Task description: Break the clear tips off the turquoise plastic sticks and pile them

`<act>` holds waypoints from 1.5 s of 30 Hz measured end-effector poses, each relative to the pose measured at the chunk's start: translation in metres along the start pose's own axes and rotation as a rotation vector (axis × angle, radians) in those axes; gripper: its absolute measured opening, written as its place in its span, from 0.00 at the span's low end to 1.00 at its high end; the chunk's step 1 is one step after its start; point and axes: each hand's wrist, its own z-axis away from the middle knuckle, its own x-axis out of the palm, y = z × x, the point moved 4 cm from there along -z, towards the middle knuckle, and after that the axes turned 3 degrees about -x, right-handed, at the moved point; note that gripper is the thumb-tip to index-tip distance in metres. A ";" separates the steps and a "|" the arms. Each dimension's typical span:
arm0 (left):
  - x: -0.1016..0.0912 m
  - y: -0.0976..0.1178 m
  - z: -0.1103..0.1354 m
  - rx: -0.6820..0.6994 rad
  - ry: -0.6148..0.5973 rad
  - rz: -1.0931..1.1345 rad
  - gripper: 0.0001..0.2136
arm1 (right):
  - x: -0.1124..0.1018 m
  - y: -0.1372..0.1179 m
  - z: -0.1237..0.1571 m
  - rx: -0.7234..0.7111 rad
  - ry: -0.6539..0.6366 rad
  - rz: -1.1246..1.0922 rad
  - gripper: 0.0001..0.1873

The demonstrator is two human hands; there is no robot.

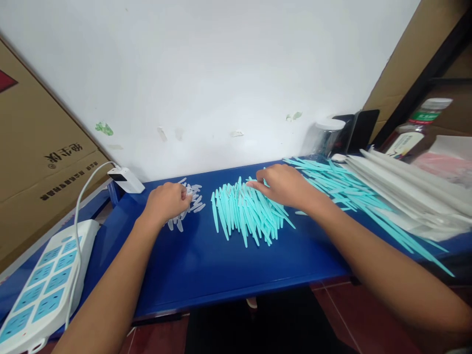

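My left hand (166,202) is over a small heap of translucent white slips (196,202), short and narrow like blade covers. Its fingers are curled in, thumb against fingertips; whatever may be between them is hidden. My right hand (282,184) reaches to the far right top of a dense pile of turquoise sticks (245,211), slim and tapered like eyebrow razors. Thumb and bent forefinger come together at the upper ends of the sticks, and I cannot make out what they grip. The sticks lie mostly side by side, pointing towards me.
More turquoise sticks (346,187) spread at the right beside stacked white plastic bags (405,191). A clear jar (326,137) and a bottle (413,130) stand behind. On the left are a power strip (51,280), a white plug-in adapter (127,180) and a cardboard box (40,147). The blue table (221,273) meets a white wall.
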 end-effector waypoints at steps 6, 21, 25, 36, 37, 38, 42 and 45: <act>-0.004 0.001 0.003 -0.034 0.035 -0.096 0.18 | -0.003 -0.011 0.001 -0.030 0.116 -0.028 0.30; -0.014 0.086 0.035 0.559 0.411 0.438 0.26 | -0.010 -0.079 0.029 -0.556 0.426 -0.391 0.18; -0.016 0.116 0.054 0.736 0.431 0.383 0.20 | -0.002 -0.114 0.044 -0.802 0.525 -0.483 0.19; -0.006 0.082 0.035 0.518 0.279 0.352 0.16 | -0.019 -0.051 0.018 -0.459 0.693 -0.432 0.10; -0.005 0.080 0.034 0.463 0.225 0.373 0.16 | -0.017 -0.042 0.014 -0.450 0.642 -0.471 0.10; -0.004 0.079 0.034 0.424 0.173 0.402 0.17 | -0.015 -0.036 0.010 -0.430 0.590 -0.527 0.10; 0.000 0.085 0.038 0.404 0.004 0.615 0.19 | 0.000 -0.025 0.000 -0.233 0.427 -0.834 0.14; 0.002 0.092 0.042 0.420 -0.106 0.779 0.22 | 0.009 -0.028 -0.002 -0.096 0.360 -1.005 0.19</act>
